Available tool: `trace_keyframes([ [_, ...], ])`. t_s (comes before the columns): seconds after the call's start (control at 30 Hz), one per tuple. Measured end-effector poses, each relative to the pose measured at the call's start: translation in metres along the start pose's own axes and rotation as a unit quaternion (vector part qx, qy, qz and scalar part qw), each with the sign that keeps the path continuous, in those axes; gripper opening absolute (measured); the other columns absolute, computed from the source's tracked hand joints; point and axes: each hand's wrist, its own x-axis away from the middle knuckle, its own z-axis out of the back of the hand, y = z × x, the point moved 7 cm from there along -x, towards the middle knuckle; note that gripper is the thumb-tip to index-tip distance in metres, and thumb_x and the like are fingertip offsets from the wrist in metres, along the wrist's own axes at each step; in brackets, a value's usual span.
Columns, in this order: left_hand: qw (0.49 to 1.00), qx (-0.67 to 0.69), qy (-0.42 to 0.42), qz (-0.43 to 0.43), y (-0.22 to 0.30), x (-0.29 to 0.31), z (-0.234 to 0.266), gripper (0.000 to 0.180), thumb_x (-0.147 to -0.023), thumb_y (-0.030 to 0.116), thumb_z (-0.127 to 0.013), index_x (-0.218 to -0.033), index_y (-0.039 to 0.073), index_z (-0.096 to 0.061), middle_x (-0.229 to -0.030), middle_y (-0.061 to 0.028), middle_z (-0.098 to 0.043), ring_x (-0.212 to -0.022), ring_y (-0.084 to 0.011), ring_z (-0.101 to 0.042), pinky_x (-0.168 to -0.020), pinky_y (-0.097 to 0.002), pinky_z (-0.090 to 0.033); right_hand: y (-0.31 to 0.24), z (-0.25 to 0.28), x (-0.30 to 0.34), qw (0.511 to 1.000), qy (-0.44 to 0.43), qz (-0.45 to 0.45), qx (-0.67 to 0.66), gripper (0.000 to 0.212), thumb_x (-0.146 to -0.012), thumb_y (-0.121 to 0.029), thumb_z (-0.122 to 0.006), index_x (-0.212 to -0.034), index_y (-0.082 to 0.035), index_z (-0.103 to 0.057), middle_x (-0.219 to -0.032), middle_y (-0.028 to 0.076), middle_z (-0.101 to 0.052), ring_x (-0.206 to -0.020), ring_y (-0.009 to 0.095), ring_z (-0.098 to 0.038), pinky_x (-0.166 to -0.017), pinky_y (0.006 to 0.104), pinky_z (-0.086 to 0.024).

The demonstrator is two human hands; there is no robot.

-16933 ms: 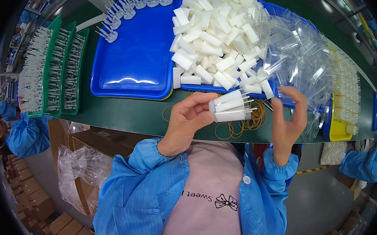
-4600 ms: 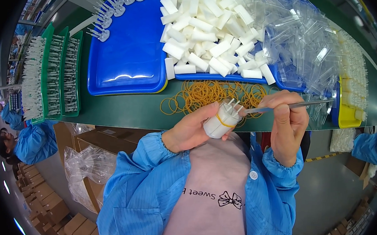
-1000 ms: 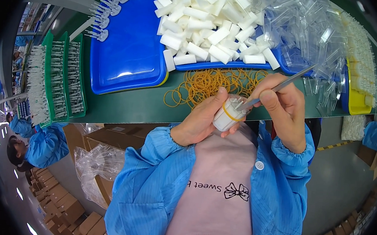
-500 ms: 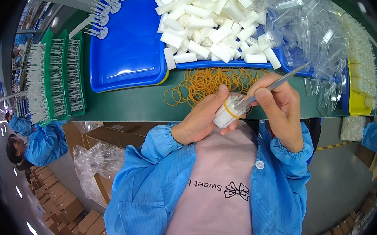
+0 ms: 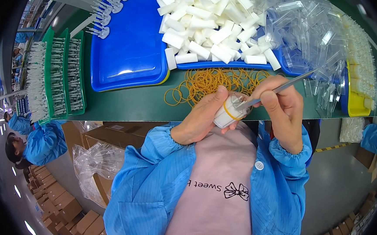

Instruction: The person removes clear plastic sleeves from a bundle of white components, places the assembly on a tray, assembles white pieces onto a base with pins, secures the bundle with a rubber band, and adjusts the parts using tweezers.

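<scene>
Cupped in my left hand (image 5: pixel 200 122) is a white round bundle (image 5: pixel 227 117) with an orange-yellow rubber band (image 5: pixel 229 112) around it; small clear and white parts show at its top. My right hand (image 5: pixel 284 109) grips a pair of grey metal tweezers (image 5: pixel 287 85) like a pen. Their lower end touches the top of the bundle, while the back end slants up to the right. Just beyond my hands, a loose heap of rubber bands (image 5: pixel 215 80) lies on the green table (image 5: pixel 141 107). My left fingertips are partly hidden behind the bundle.
White blocks (image 5: pixel 199 24) and clear plastic pieces (image 5: pixel 308 34) fill blue trays at the back. At left stand a blue tray (image 5: pixel 130 48) edged with white pronged parts and green racks (image 5: pixel 62 82). A yellow tray (image 5: pixel 356 103) sits right. Co-worker (image 5: pixel 47 140) at far left.
The back end of the tweezers has dipped and shifted right, with my right hand tilting along. My left hand keeps the banded bundle in nearly the same place.
</scene>
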Motion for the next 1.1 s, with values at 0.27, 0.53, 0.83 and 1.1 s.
trace_keyframes([
  [0.27,0.998,0.058,-0.027,0.015,-0.009,-0.003,0.007,0.061,-0.099,0.052,-0.023,-0.119,0.003,-0.053,-0.085,-0.0078,-0.059,-0.065,-0.0137,-0.055,-0.049,-0.0239,-0.042,-0.023,-0.015,0.001,0.946,-0.058,0.191,0.255,0.006,-0.088,-0.001,-0.055,-0.089,0.003,-0.06,-0.081,0.008,-0.061,-0.069,0.014,-0.057,-0.06,0.0292,-0.046],
  [0.53,0.963,0.207,-0.174,-0.007,-0.004,0.002,-0.005,0.066,-0.095,0.06,-0.022,-0.117,0.005,-0.05,-0.094,-0.0115,-0.055,-0.078,-0.0212,-0.055,-0.063,-0.0326,-0.045,-0.022,0.016,0.003,0.987,0.037,0.135,0.074,0.017,-0.095,-0.014,-0.052,-0.093,0.002,-0.058,-0.087,0.009,-0.057,-0.075,0.013,-0.053,-0.067,0.0249,-0.042],
  [0.83,0.971,0.196,-0.113,0.081,-0.015,-0.002,-0.004,0.064,-0.095,0.059,-0.023,-0.129,0.008,-0.042,-0.094,-0.0133,-0.055,-0.077,-0.0246,-0.056,-0.062,-0.0352,-0.047,-0.006,0.007,0.0,0.997,-0.029,0.052,0.059,0.019,-0.096,-0.016,-0.052,-0.093,0.002,-0.057,-0.087,0.007,-0.057,-0.077,0.01,-0.052,-0.068,0.0235,-0.043],
  [1.1,0.981,0.106,-0.159,0.022,-0.011,0.002,-0.006,0.067,-0.09,0.064,-0.036,-0.126,0.008,-0.043,-0.093,-0.0097,-0.055,-0.07,-0.0164,-0.055,-0.051,-0.0246,-0.041,0.009,0.003,-0.003,0.998,-0.034,-0.038,0.024,0.017,-0.096,-0.015,-0.051,-0.093,0.001,-0.055,-0.085,0.004,-0.059,-0.076,0.008,-0.052,-0.067,0.0229,-0.044],
])
